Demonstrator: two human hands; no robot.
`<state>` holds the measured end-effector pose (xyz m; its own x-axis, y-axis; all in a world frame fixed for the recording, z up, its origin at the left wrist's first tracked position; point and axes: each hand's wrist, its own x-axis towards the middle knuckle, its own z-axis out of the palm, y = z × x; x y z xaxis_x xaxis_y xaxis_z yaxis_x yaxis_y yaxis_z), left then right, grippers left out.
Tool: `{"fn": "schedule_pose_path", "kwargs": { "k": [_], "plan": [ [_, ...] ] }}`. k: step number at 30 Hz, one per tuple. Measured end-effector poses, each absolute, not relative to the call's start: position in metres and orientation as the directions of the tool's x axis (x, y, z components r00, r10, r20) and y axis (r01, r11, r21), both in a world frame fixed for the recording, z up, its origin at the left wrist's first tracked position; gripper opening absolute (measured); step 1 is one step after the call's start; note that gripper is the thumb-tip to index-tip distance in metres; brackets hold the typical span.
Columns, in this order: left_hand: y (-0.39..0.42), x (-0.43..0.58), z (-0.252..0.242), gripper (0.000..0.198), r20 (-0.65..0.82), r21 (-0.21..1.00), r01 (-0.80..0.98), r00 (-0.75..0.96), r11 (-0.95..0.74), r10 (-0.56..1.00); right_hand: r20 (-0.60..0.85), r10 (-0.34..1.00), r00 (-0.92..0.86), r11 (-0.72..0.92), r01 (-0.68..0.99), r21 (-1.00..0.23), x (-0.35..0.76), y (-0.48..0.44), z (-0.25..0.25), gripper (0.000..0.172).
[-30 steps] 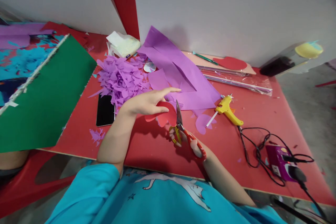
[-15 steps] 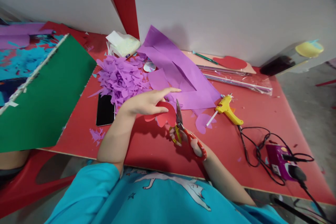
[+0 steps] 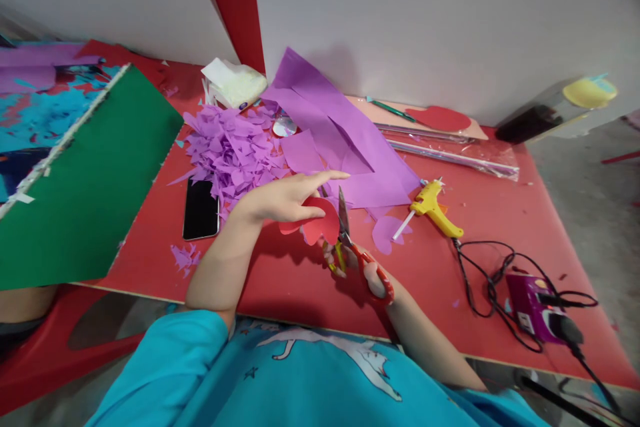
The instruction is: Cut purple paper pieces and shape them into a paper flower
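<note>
My left hand (image 3: 283,197) pinches a rounded red paper piece (image 3: 316,221) above the red table (image 3: 280,280), thumb underneath and index finger stretched out over it. My right hand (image 3: 363,273) grips red and yellow scissors (image 3: 350,243), fingers through the handles. The blades point up and away, and they bite into the right edge of the red paper. A purple paper cut-out (image 3: 384,232) lies flat just right of the scissors.
A heap of purple scraps (image 3: 233,147) and a large purple sheet (image 3: 335,130) lie behind my hands. A black phone (image 3: 201,209) rests at the left, beside a green board (image 3: 85,180). A yellow glue gun (image 3: 434,208), its black cable (image 3: 487,277) and a purple adapter (image 3: 533,307) are at the right.
The scissor blades have closed further into the red paper's edge. My left hand and the paper have shifted slightly; the rest has stayed put.
</note>
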<state>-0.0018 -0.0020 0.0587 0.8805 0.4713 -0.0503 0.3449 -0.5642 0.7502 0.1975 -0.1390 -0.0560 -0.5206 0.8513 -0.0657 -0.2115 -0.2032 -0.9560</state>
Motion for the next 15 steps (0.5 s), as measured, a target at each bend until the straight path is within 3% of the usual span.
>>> {"fn": "schedule_pose_path", "kwargs": {
  "k": [6,15],
  "plan": [
    [-0.0018,0.0006,0.0551,0.066,-0.054,0.772,0.311,0.901,-0.554,0.431,-0.042,0.852,-0.523,-0.173,-0.205,-0.963,0.1997,-0.1395,-0.0586,0.070],
    [0.0002,0.0007,0.0508,0.066,-0.018,0.770,0.279,0.909,-0.574,0.417,-0.060,0.859,-0.509,-0.162,-0.159,-0.974,0.1979,-0.1359,-0.0532,0.074]
  ]
}}
